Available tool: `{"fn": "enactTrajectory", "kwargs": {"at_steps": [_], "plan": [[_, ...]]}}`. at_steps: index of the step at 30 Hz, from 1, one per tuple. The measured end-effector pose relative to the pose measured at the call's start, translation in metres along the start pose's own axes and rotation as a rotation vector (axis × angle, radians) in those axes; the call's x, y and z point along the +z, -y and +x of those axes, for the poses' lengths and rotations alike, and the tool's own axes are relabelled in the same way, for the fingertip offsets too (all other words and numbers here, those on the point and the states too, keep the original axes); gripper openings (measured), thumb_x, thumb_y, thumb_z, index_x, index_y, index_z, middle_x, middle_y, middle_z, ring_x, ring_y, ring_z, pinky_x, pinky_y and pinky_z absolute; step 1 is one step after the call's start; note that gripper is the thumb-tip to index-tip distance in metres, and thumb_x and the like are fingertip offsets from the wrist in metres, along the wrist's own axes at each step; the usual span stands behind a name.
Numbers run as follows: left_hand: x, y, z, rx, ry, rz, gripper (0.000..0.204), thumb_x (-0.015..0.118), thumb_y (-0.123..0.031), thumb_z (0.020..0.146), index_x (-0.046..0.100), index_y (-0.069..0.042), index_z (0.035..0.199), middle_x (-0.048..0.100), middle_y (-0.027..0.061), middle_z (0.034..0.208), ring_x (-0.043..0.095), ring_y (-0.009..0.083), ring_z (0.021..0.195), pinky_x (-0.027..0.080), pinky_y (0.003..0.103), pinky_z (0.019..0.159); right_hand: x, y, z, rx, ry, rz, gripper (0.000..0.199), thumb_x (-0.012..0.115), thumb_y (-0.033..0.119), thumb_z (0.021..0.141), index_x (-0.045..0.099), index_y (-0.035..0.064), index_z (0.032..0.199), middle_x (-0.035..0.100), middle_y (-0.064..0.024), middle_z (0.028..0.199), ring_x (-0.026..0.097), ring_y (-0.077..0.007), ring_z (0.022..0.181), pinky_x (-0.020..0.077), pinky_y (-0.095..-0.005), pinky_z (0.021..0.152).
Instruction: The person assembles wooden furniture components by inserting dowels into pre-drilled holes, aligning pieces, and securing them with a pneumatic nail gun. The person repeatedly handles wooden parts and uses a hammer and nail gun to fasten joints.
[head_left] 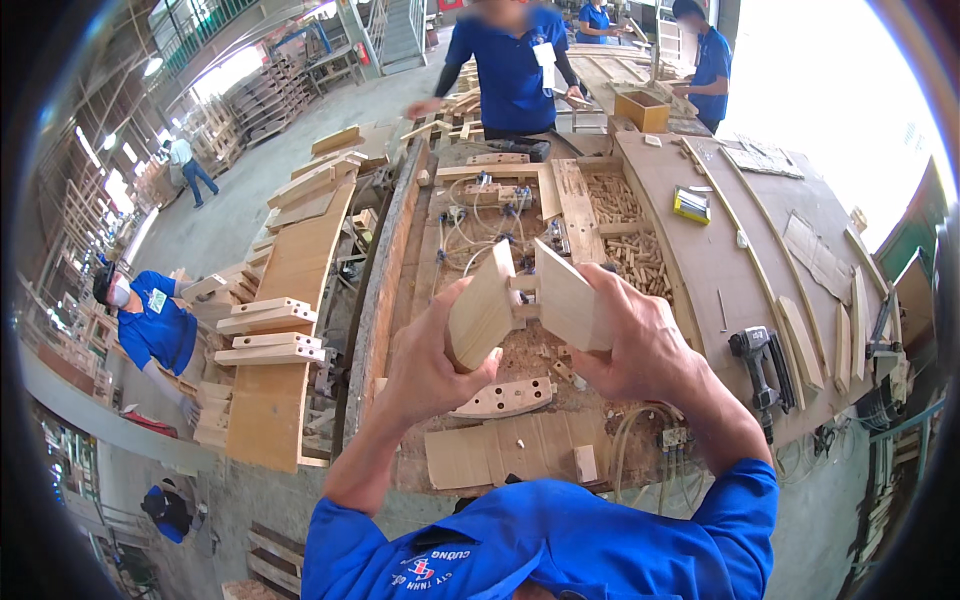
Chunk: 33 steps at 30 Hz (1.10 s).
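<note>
Over the bench, my left hand (420,350) is closed round a pale wooden block (482,310) with a slanted end. My right hand (640,330) grips a second, similar wooden block (565,295). The two blocks stand apart at an angle, and short wooden pegs (524,297) bridge the gap between them. How deep the pegs sit in either block I cannot tell. Just below the hands lies a curved wooden piece (507,398) with several holes. Nearer to me is a flat wooden board (500,450) with a small block (585,463) at its right.
Loose dowels fill a bin (640,262) beyond my right hand. A fixture with hoses (490,215) lies ahead. On the right table are a nail gun (762,370), a yellow box (692,204) and wood strips. Co-workers stand opposite (515,70) and at left (160,320), beside stacked drilled pieces (268,315).
</note>
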<state>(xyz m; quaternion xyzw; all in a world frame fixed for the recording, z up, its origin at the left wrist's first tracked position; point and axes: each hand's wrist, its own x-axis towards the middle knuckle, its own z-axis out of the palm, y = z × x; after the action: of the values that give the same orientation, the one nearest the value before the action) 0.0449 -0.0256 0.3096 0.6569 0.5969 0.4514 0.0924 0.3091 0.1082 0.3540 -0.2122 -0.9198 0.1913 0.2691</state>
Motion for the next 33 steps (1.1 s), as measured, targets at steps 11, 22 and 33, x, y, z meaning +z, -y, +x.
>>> {"fn": "enactTrajectory", "kwargs": {"at_steps": [11,22,33], "plan": [[-0.008,-0.029,0.002,0.020,0.150,0.300,0.096,0.085,-0.021,0.080,0.036,-0.006,0.161,0.067,0.0217,0.122,0.073,0.0415,0.103,0.061,0.050,0.088,-0.003,0.013,-0.011,0.135,0.167,-0.103,0.075,0.078,0.022,0.082,0.038,0.0013,0.143,0.065,-0.0266,0.109,0.071,-0.0476,0.099,0.0563,-0.0587,0.088],[-0.007,-0.035,0.003,0.011,0.316,0.362,0.100,0.083,-0.025,0.083,0.027,0.000,0.162,0.062,0.0272,0.126,0.069,0.0455,0.106,0.059,0.055,0.088,0.000,0.021,-0.011,0.134,0.291,-0.095,0.068,0.076,0.019,0.084,0.039,-0.0027,0.136,0.063,-0.0284,0.107,0.071,-0.0492,0.092,0.0585,-0.0587,0.082],[-0.006,-0.007,0.027,0.098,0.300,0.345,0.101,0.084,-0.023,0.080,0.030,-0.005,0.164,0.062,0.0254,0.127,0.071,0.0424,0.105,0.060,0.054,0.088,0.018,0.002,-0.005,0.109,0.132,-0.065,0.071,0.076,0.017,0.081,0.039,-0.0019,0.139,0.066,-0.0293,0.107,0.072,-0.0492,0.089,0.0599,-0.0572,0.079]]}}
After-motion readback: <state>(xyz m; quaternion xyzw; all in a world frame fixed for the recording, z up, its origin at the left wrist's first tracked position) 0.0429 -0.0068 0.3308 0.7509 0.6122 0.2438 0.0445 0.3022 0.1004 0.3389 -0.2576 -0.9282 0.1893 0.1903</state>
